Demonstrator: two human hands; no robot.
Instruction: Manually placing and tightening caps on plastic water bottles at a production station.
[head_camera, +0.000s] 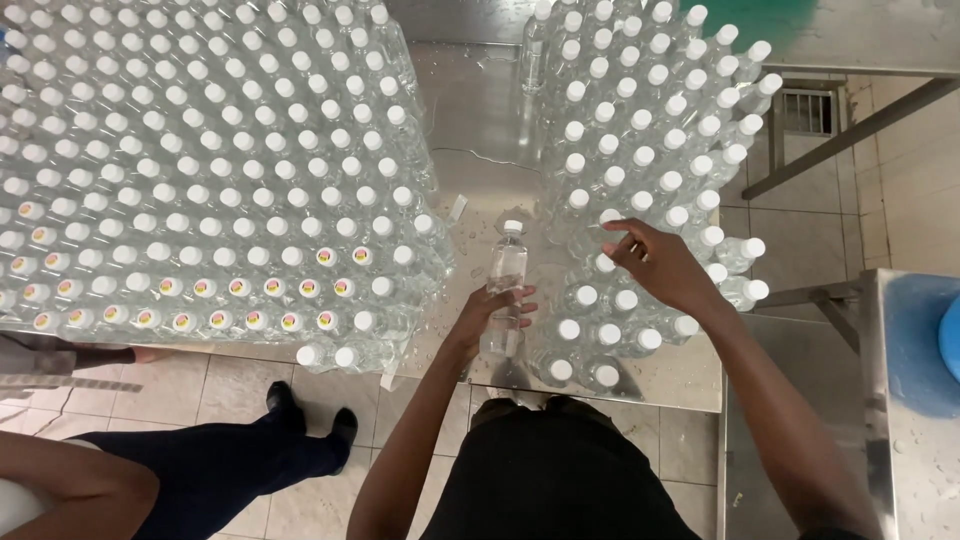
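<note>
Head view, nearest first: the left hand (492, 310) is closed around the middle of a clear water bottle (505, 290) with a white cap, held upright in the gap between two blocks of bottles on the wet steel surface (480, 110). Water beads lie on that surface and the bottle looks damp, so it could slip through the grip and knock its neighbours over. Just beyond, the right hand (655, 265) hovers half open with its fingers curled over the caps of the right block of bottles (640, 160), gripping nothing; a nudge there could topple the loose outer row off the near edge. To the left stands the large bottle block (200, 170), close to the held bottle; a swing leftward would strike its corner bottles. Another person's leg and shoe (285, 405) stand beside that edge
</note>
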